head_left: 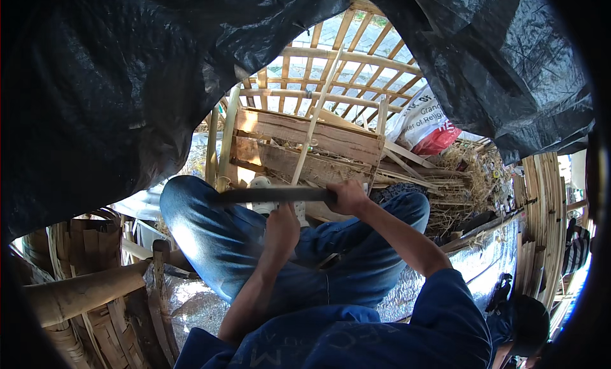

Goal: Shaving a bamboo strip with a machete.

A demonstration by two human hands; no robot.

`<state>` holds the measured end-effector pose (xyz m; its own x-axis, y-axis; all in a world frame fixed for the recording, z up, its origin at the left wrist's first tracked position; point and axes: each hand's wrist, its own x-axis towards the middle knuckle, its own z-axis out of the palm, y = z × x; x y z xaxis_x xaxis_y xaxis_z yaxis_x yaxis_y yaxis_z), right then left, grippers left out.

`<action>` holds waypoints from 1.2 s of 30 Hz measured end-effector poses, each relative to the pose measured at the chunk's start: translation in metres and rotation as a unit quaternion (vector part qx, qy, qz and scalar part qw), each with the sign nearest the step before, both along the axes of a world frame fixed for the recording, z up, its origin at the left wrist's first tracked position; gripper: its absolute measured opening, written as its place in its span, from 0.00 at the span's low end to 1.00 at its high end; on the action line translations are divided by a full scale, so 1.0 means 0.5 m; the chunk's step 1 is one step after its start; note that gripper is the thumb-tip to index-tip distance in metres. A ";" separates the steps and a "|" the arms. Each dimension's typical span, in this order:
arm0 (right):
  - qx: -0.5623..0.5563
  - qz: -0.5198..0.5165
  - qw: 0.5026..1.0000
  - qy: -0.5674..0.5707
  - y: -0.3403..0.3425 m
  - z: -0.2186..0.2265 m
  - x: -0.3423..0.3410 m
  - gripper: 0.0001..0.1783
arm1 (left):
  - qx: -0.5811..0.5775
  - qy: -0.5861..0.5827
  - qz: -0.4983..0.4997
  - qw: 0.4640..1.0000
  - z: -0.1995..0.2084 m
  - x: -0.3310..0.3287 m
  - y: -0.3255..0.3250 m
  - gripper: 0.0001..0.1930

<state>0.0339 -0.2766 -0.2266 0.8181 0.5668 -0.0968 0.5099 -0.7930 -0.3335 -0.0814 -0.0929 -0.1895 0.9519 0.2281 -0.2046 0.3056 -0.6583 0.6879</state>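
Note:
In front of my lap, my right hand (pixel 348 198) is closed round one end of a long dark blade, which looks like a machete (pixel 270 195). The blade lies level across the view, pointing left, and its far end is blurred. Just below it, my left hand (pixel 282 229) is closed on the near end of a thin pale bamboo strip (pixel 313 125). The strip slants up and away past a wooden crate. Where blade and strip cross, I cannot tell whether they touch.
Beyond my crossed legs stands a slatted wooden crate (pixel 312 137), with a bamboo lattice (pixel 350 60) behind it. Black plastic sheeting (pixel 102 95) hangs overhead. Straw and split sticks (pixel 458 197) lie at the right, near a white and red sack (pixel 423 124). A bamboo pole (pixel 89 292) lies left.

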 end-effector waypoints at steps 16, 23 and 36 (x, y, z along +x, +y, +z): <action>0.102 -0.229 0.968 0.008 -0.070 -0.029 0.157 0.12 | -0.029 -0.039 -0.004 0.999 -0.010 -0.017 0.000 0.14; -0.058 0.031 0.998 0.005 -0.026 -0.010 0.024 0.12 | -0.011 0.007 0.003 1.000 -0.011 -0.007 -0.007 0.13; 0.093 -0.159 0.983 0.011 -0.018 -0.010 0.120 0.10 | -0.017 -0.037 -0.015 0.999 -0.006 -0.010 -0.002 0.12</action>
<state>0.0940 -0.2856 -0.2316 0.9555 0.2930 -0.0351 0.2379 -0.8353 -0.4956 -0.0866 -0.0938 -0.1927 0.9709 0.1933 -0.1412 0.2341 -0.6430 0.7293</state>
